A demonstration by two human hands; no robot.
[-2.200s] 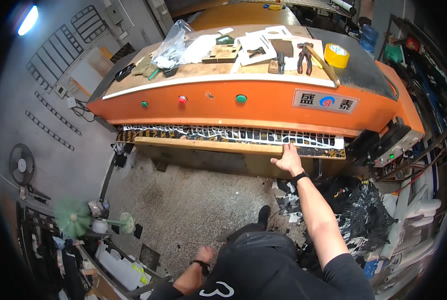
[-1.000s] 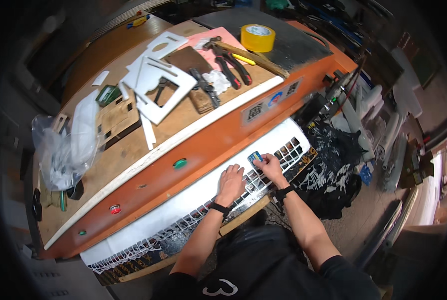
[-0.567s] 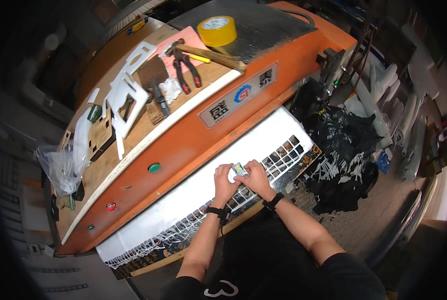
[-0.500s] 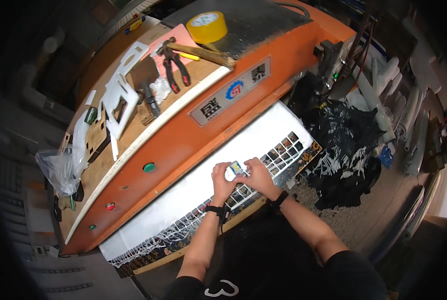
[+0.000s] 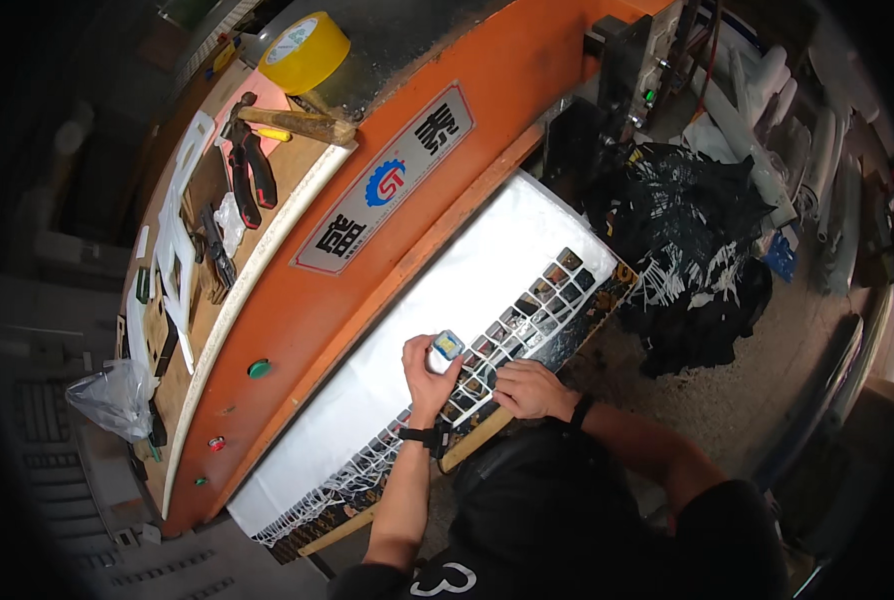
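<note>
Upright in my left hand [image 5: 427,380] is a small white container with a blue and yellow top [image 5: 448,345], thumb and fingers wrapped round it. It is held over a white sheet [image 5: 387,325] whose near edge is cut into an open white lattice [image 5: 508,340]. My right hand [image 5: 534,389] is closed at the near edge of the lattice, fingers curled in. Whatever it may hold is hidden. Dark, stained board [image 5: 592,325] shows under the lattice holes, edged by a wooden strip [image 5: 477,440].
An orange machine [image 5: 297,300] with green and red buttons rises beyond the sheet. On its ledge lie yellow tape [image 5: 307,53], a hammer [image 5: 297,123], pliers [image 5: 252,175], white cut pieces [image 5: 172,240] and a clear bag [image 5: 115,395]. Black scrap [image 5: 702,200] heaps up at right.
My right hand has left the container and moved right and down to the lattice edge, its fingers now curled. My left hand keeps the container. The view has shifted, moving the machine leftward.
</note>
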